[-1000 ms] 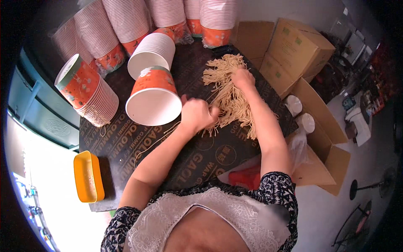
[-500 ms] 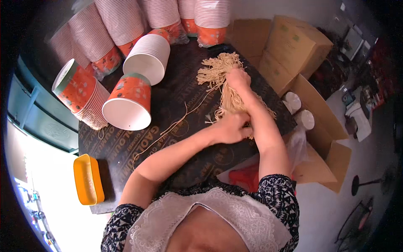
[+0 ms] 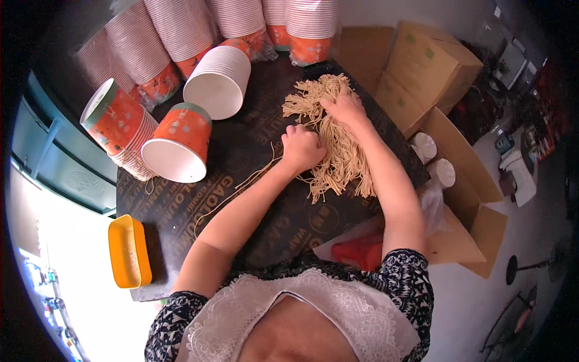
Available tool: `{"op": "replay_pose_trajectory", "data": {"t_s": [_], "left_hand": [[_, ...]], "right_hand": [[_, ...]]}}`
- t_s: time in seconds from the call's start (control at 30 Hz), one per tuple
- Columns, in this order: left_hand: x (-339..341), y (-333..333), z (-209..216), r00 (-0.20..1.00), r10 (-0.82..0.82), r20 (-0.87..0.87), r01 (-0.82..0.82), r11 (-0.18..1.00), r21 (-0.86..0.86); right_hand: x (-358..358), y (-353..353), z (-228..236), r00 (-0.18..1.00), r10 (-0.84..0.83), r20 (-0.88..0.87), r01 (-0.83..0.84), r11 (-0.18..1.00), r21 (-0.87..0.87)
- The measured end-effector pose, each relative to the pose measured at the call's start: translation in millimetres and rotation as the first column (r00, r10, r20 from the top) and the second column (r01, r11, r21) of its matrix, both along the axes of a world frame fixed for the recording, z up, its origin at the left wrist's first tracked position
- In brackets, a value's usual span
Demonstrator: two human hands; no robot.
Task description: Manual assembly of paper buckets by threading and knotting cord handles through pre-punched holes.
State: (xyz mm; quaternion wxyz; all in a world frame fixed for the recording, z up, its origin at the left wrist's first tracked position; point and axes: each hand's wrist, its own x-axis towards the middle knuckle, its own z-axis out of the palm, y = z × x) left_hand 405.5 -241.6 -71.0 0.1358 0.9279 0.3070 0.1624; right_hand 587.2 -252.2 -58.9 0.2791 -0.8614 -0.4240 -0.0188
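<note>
A thick bundle of beige strings lies on the dark printed tabletop, bunched at its far end and frayed at its near end. Across the upper part is my right hand, its thumb and fingers closed around the strands. My left hand is at the bundle's left edge with its fingers curled; what lies inside them is hidden. One loose string trails over the table beside my left forearm. To the left, a tilted stack of orange paper buckets has beige string around its lower end.
More buckets lie nearby: an orange one and a white-rimmed stack. Tall wrapped bucket stacks line the back. A yellow bin sits at the left corner. Cardboard boxes and an open carton stand right of the table.
My left hand has moved up and left from the near end of the bundle, uncovering its frayed strands. My right hand stays on the upper part, its thumb now more spread.
</note>
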Motion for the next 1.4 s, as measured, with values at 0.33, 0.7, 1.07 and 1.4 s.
{"op": "replay_pose_trajectory", "data": {"t_s": [0.33,0.7,1.07,1.4], "left_hand": [[-42,58,-7,0.977,0.211,0.015,-0.211,0.966,0.149],[-54,10,-3,0.901,-0.421,0.1,0.402,0.9,0.165],[-73,50,22,0.979,-0.175,0.107,0.205,0.808,-0.552],[-73,20,8,0.767,-0.564,0.306,0.619,0.776,-0.121]], "right_hand": [[-64,-103,34,0.843,0.532,-0.076,-0.511,0.751,-0.417],[-59,-123,3,0.803,0.595,0.034,-0.59,0.802,-0.094],[-14,-128,12,0.355,0.68,-0.642,-0.727,0.632,0.267],[-43,-111,1,0.727,0.677,-0.11,-0.668,0.736,0.112]]}}
